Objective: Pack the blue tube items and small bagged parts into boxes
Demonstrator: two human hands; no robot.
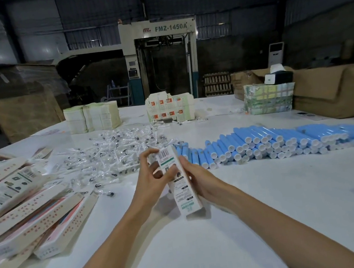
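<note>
The small print on the box [179,179] is blurred and cannot be read. Whether its far end flap is closed cannot be told, since that end is partly covered by the fingertips of the left grip [152,178]. Much of the box's right edge is hidden by the right grip [198,177], and nothing inside the box can be seen. The pile of packed boxes [31,218] to the left of the grips is cut off by the frame edge. The row of blue tubes [275,142], beyond and to the right of the grips, runs out of view at the right. The small bagged parts [115,151], heaped just beyond the grips and to their left, are too fine to be told apart singly. The box is held above the desk [230,228] between both grips, tilted, with its barcoded end turned away from the person. The left grip is curled round the box's upper left side, with fingertips raised to the far end. The right grip is wrapped round the right side. Both bare forearms are stretched forward.
</note>
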